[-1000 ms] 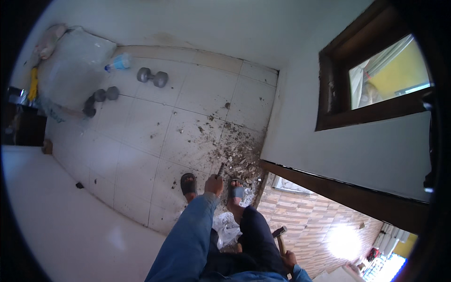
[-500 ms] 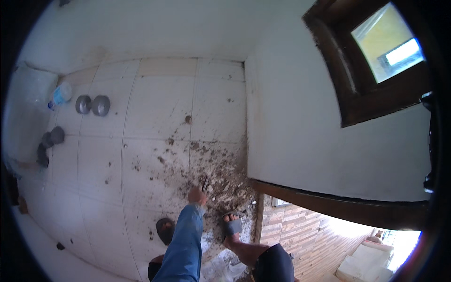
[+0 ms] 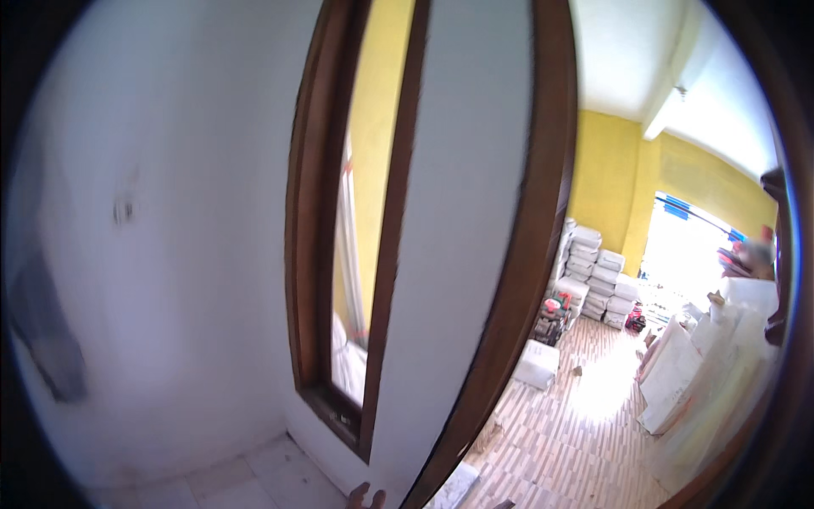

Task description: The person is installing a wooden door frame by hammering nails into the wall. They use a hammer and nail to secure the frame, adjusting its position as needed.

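Note:
At the lower edge, just left of the brown door frame [image 3: 519,254], only the fingertips of my left hand [image 3: 366,495] show. They point upward with a gap between them, and nothing is seen in them. The rest of that hand is cut off below. Closest to the fingers are the foot of the white wall [image 3: 449,212] and the pale tiled floor [image 3: 225,485]. My right hand is out of the picture.
A tall brown window frame [image 3: 307,254] is set in the wall. Beyond the doorway, stacked white sacks [image 3: 598,276], a white block [image 3: 538,363] and a red-and-black machine [image 3: 553,316] stand on striped flooring [image 3: 560,441]. Plastic-wrapped sheets [image 3: 721,386] lean at the right.
The view has swung up from the littered floor to the wall, window and doorway. My blue-sleeved arm and the thin tool in its hand have left the picture, as have my feet.

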Demonstrator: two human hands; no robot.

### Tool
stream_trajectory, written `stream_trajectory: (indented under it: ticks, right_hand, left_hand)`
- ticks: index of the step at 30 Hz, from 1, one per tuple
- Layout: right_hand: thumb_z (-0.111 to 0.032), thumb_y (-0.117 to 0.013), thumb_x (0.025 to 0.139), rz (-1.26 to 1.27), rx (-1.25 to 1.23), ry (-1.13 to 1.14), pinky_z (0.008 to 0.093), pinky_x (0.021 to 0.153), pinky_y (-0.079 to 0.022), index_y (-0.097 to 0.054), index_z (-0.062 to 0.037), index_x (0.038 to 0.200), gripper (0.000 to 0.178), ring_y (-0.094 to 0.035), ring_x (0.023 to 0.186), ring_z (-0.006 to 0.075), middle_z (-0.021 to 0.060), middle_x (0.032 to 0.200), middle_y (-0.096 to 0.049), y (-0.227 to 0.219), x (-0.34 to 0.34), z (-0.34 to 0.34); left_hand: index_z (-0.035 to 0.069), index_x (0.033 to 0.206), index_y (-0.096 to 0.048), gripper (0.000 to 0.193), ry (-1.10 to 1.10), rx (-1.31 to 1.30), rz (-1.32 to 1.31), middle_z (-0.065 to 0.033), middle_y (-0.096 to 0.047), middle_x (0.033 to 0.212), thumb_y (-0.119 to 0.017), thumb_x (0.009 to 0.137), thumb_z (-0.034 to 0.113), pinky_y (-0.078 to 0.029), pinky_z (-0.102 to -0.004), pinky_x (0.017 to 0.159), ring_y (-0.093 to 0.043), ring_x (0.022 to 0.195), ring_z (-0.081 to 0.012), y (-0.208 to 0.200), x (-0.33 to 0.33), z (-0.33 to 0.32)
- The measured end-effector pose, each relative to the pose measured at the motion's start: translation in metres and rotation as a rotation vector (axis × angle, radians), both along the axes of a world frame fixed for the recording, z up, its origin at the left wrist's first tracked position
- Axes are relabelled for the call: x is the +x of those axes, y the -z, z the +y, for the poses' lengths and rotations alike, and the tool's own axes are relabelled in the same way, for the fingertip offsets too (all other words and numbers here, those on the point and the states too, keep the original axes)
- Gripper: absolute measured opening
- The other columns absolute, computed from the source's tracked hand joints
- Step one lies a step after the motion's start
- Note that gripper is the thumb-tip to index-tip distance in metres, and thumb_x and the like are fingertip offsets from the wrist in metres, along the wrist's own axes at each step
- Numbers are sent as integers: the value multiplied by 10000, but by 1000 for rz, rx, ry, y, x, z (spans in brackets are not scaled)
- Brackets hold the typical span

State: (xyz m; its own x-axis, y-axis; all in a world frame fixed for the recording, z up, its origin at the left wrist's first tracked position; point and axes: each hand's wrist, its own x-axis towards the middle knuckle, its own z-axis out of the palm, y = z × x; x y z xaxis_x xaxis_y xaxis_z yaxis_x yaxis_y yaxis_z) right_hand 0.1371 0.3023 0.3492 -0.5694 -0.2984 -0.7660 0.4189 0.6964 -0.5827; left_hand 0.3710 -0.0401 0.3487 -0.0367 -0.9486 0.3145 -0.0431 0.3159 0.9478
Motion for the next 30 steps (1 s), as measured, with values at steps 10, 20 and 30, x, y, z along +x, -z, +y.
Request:
stream_trajectory:
  ticks: [10, 20, 30]
  right_hand:
    - [-292, -523, 1027, 385, -702, 268, 343, 366, -431, -472, -120, 1035, 179, -498, 443, 157, 28, 632, -495, -190, 36, -59]
    - [-290, -680, 962, 943, -1386, 89, 407, 528, -533, -496, -35, 1242, 421, -604, 568, 240, 114, 766, -597, -502, -58, -104]
    - [-337, -519, 1060, 2279, -1029, 2, 451, 580, -497, -470, -64, 1308, 372, -653, 647, 333, 173, 791, -633, -855, -13, -154]
  left_hand:
    - [-71, 1515, -351, 1113, 250, -894, -66, -325, -323, 1577, -759, 791, 669, -256, -570, 1200, -292, 1486, -473, -455, -67, -53]
    - [-69, 1594, -105, 1329, 156, -839, -230, -340, -22, 1658, -666, 766, 806, 19, -719, 1167, 53, 1553, -486, -542, -123, -31]
    - [-95, 1545, -250, 1096, 189, -971, -268, -362, -154, 1622, -717, 803, 563, -8, -838, 1066, -35, 1517, -572, -535, -122, -37]
